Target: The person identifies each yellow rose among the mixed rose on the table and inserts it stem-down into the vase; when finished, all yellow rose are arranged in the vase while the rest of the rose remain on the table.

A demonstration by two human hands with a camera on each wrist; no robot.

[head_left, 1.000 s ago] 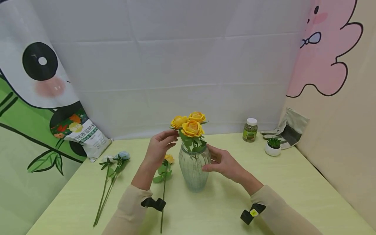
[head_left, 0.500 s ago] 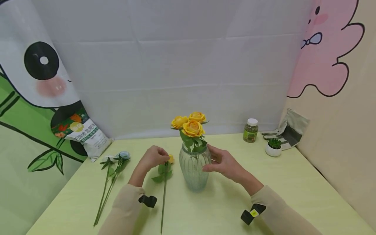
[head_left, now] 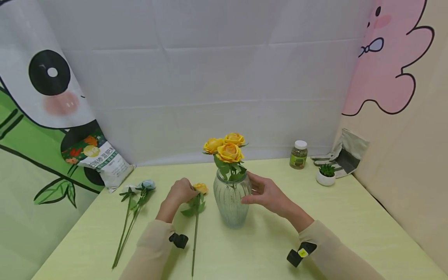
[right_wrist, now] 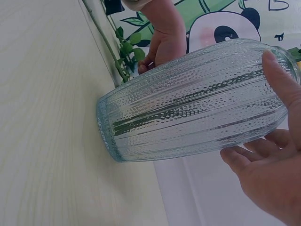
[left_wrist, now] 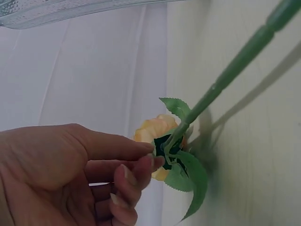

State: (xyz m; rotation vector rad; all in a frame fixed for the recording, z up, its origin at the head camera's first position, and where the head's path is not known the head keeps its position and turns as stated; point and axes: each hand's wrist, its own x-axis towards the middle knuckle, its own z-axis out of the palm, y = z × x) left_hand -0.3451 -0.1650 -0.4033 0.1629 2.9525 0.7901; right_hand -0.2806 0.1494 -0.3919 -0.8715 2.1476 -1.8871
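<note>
My left hand (head_left: 181, 191) is at the head of a single yellow rose (head_left: 200, 188) left of the vase. In the left wrist view, thumb and fingertips pinch this rose (left_wrist: 157, 126) just below its bloom, among the green leaves (left_wrist: 188, 176). Its long stem (head_left: 195, 241) runs toward the table's near edge. My right hand (head_left: 267, 195) holds the upper side of a ribbed clear glass vase (head_left: 231, 210), thumb in front and fingers behind. Upright on the table, the vase contains three yellow roses (head_left: 229, 153).
On the left lie white and blue flowers (head_left: 147, 185) with long stems. A printed bag (head_left: 113, 165) leans at the back left. Back right hold a lidded jar (head_left: 298, 155), a small potted succulent (head_left: 325, 177) and a grey pouch (head_left: 346, 153).
My left hand has come down from the roses in the vase to the single yellow rose and taken hold near its bloom. My right hand stays on the vase.
</note>
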